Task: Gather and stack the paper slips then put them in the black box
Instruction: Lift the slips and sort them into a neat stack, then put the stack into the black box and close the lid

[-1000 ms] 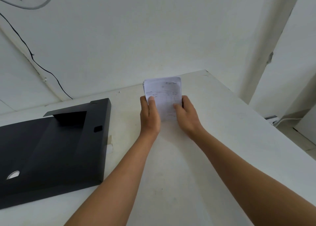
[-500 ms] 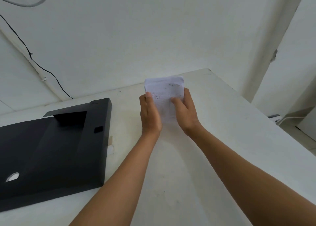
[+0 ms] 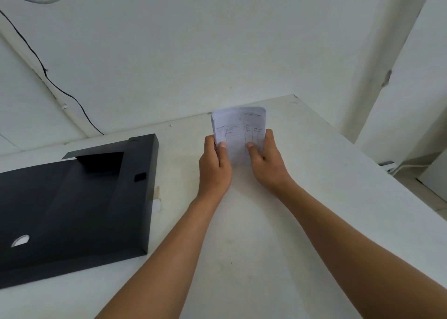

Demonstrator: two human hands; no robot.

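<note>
The black box [image 3: 72,202] is lying open and flat on the white table [image 3: 242,246], well to the left of the person's fingers, with its raised side wall facing the hands and a small pale cut-out showing near its near left corner. A folded flap is standing up at the box's far end. A thin black cable [image 3: 48,77] is running down the white wall behind the box, far beyond the fingertips.

Between the box and the left hand, a bare strip of table is showing, with a small scrap of tape sitting just beside the box's wall.

The left hand [image 3: 214,166] is clamping the left edge of the stack of paper slips [image 3: 239,135]: its thumb is pressing on the front sheet and the other fingers are wrapping behind, hidden by the paper. The stack is standing nearly upright between the two hands, its top rising above the fingertips and curling slightly, its lower part tucked down between the palms. Ruled lines and faint handwriting are showing on the front slip, too small to read. Whether the bottom edge is touching the table cannot be told.

The right hand [image 3: 268,164] is gripping the stack's right edge in the same way, thumb pressing on the front, fingers curling around the side and behind.
</note>
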